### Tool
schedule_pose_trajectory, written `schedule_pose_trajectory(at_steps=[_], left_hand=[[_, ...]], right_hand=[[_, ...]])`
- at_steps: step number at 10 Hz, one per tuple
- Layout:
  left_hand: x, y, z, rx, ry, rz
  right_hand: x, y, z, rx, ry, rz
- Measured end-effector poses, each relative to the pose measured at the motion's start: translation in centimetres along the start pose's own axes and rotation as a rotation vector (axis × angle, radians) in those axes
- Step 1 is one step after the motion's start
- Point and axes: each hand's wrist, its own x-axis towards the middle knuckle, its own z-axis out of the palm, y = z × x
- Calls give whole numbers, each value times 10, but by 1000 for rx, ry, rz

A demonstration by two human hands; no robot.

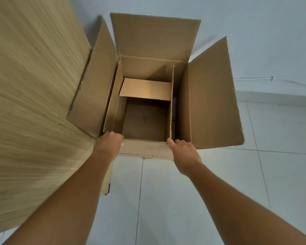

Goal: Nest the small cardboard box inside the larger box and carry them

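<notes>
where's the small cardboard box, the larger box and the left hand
small cardboard box (146,90): head view, on its folded-in far flap
larger box (212,96): head view, on its open right flap
left hand (109,141): head view, on the back of the hand

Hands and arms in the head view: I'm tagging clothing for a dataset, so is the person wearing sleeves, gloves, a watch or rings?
Nothing worn is visible. The left hand and right hand are bare, without gloves. Both forearms are uncovered up to the frame's bottom edge, so no sleeve shows. No watch or bracelet sits on either wrist, and no ring shows on the visible fingers.
</notes>
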Motion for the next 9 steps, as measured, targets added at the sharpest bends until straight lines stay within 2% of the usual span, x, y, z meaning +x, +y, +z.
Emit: schedule_pose_trajectory(at_steps=[5,8,9], left_hand=[[0,1,3,-73,19,-40],[-15,5,4,34,5,-19],[-23,10,-1,1,46,-39]], right_hand=[[4,2,1,-58,9,-8],[-7,5,-3,-34,23,-69],[-14,5,-14,19,118,-54]])
